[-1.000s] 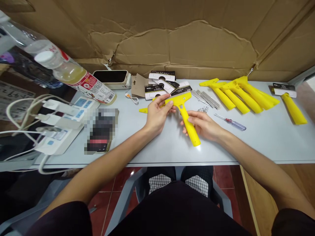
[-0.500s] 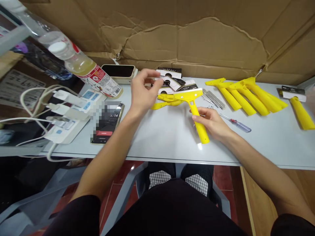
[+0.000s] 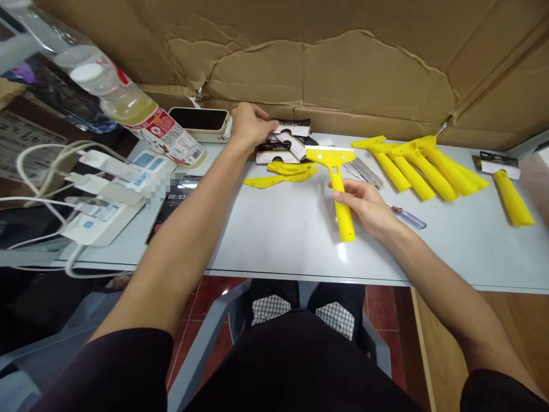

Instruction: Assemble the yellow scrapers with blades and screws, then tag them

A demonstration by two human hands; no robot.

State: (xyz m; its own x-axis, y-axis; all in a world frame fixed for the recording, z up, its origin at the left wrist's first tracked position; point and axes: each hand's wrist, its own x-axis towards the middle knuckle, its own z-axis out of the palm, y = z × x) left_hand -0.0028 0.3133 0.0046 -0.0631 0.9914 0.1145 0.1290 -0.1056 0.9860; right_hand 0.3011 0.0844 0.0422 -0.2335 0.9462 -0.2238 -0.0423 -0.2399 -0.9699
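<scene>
One yellow scraper [image 3: 338, 184] is in the right hand [image 3: 364, 207], fingers and thumb closed around its handle, over the table [image 3: 274, 240]. Half-curled, the left hand [image 3: 250, 127] is at one pile of printed cards [image 3: 295, 146]; whether it grips any, I cannot tell. One screwdriver [image 3: 412, 218] lies beside the right wrist; the yellow handles [image 3: 422, 171] beyond overlap too much to count surely. Bare table lies between the scraper and the front edge. One phone [image 3: 171, 198] shows 00:03.

Left of the left hand's fingers [image 3: 265, 125], nearer the body, the phone screen [image 3: 172, 201] reads "00:03". Farther left, the carton label [image 3: 26, 140] shows a "22". Bottle [image 3: 171, 137] and card [image 3: 274, 156] print is illegible.
</scene>
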